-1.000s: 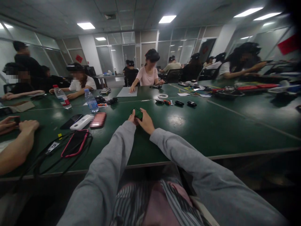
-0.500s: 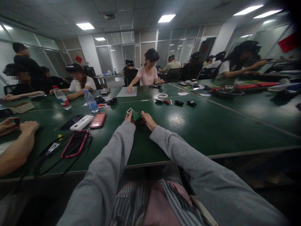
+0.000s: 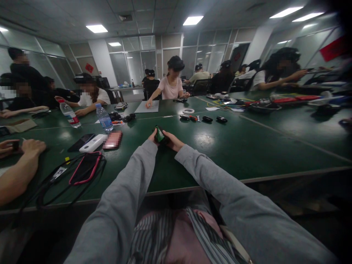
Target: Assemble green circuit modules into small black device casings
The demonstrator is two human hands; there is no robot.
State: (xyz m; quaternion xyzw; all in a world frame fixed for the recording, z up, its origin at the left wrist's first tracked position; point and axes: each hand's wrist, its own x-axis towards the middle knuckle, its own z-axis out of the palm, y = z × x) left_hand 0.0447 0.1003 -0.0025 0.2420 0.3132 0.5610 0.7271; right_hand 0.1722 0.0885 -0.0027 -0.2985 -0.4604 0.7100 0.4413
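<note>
We had the little green circuit board (image 3: 158, 134) pinched between both hands' fingers, left hand (image 3: 153, 137), right hand (image 3: 172, 141), just above the desk (image 3: 247, 146). Looked light, stiff, fragile, so edges seemed safest.

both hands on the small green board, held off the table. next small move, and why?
Probably lower the small green board flat onto the green table in front of the hands. It is pinched, tilted, between the left hand and right hand, clear of the surface, and its details are too small to read here; the table under it is bare.
</note>
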